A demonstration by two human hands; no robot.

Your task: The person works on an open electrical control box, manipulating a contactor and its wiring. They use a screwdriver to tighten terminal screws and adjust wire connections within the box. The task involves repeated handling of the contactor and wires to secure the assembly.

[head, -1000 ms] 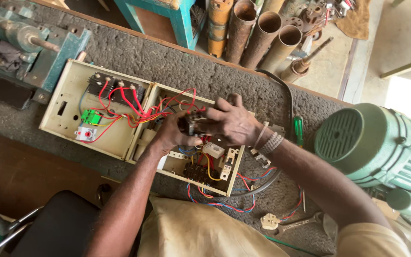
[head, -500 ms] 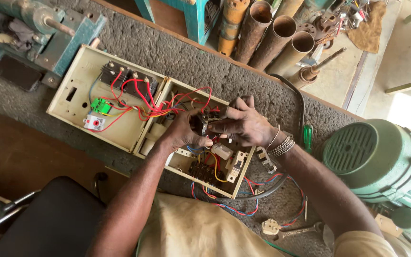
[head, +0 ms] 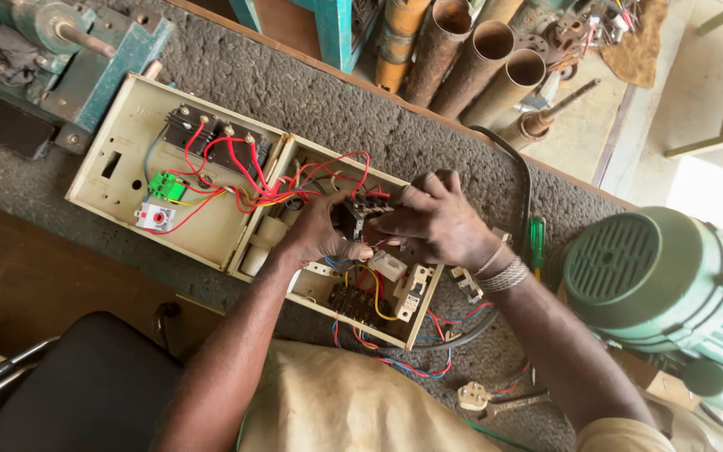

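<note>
Your left hand [head: 315, 238] and right hand [head: 437, 224] close from either side on the small black contactor block [head: 360, 213], fingers pinched on it, held just above the open cream switch box [head: 416, 322] on the worktop [head: 311, 96], between both palms.

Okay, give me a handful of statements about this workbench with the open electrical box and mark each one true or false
1. Both hands, left hand and right hand, are at the small black component inside the cream electrical box. True.
2. The box's lid is shut. False: it lies open beside the box.
3. A green motor sits to the person's right. True.
4. The green-handled screwdriver is in the right hand. False: it lies on the bench.
5. Rusty pipes stand beyond the bench. True.
</note>
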